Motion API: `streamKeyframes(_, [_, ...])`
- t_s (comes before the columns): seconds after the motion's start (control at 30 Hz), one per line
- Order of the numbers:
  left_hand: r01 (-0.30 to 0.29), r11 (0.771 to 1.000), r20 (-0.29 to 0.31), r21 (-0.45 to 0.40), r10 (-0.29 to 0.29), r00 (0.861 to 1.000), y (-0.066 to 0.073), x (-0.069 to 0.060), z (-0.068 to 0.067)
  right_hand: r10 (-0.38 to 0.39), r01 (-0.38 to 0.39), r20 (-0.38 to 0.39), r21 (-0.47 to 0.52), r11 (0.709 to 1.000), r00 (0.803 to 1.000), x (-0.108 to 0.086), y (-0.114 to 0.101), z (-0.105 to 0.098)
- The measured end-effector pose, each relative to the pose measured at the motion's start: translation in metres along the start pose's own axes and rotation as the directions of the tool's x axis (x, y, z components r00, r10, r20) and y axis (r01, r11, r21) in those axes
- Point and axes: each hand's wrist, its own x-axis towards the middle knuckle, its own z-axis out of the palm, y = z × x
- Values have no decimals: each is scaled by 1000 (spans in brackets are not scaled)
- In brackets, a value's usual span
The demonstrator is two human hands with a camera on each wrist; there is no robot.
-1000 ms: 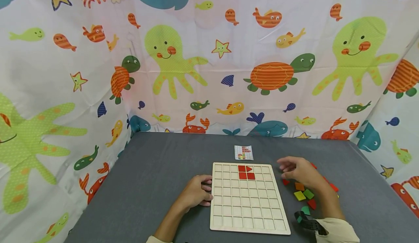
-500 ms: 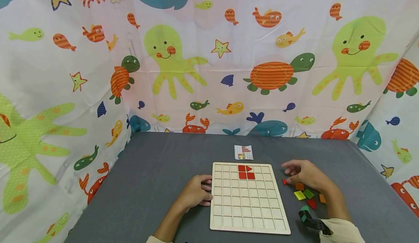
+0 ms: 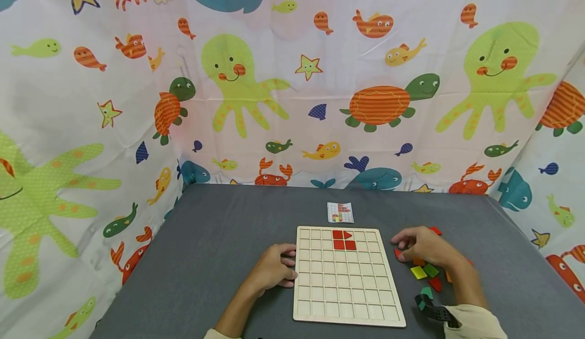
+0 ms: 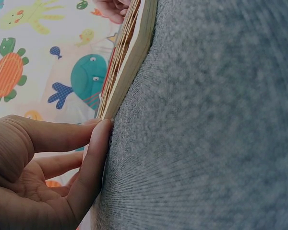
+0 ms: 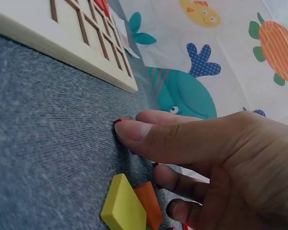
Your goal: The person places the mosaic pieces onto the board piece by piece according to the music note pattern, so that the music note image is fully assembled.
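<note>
Resting relaxed, the left hand [image 3: 272, 268] touches the wooden grid board [image 3: 343, 280], lower centre. Lower right, the loosely spread right hand [image 3: 425, 246] thumbs a red tile [image 3: 396, 252].

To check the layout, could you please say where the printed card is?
In the head view, the printed card lies right of centre, just beyond the board.

A sea-creature curtain [image 3: 297, 95] hangs behind the grey table [image 3: 228, 237].
</note>
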Motion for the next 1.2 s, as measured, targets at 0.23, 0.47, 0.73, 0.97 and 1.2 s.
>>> streamKeyframes(0.23, [-3,1000,1,-3,3,1000,-2,1,0,6,-6,-18,-39,999,1000,2,0,2])
streamKeyframes(0.47, [1,1000,-4,-6,-1,1000,-1,1,1,20,-24,-46,-91,996,999,1,-4,4])
streamKeyframes(0.73, [4,1000,-4,-5,-4,1000,-1,1,0,23,-30,-56,-119,993,998,2,-5,4])
streamKeyframes(0.97, [0,1000,-1,0,0,1000,0,0,0,-3,-5,-71,-116,993,997,3,-6,7])
streamKeyframes(1.2, [-9,1000,3,5,9,1000,-2,1,-1,-39,28,-93,-119,992,995,7,-16,14])
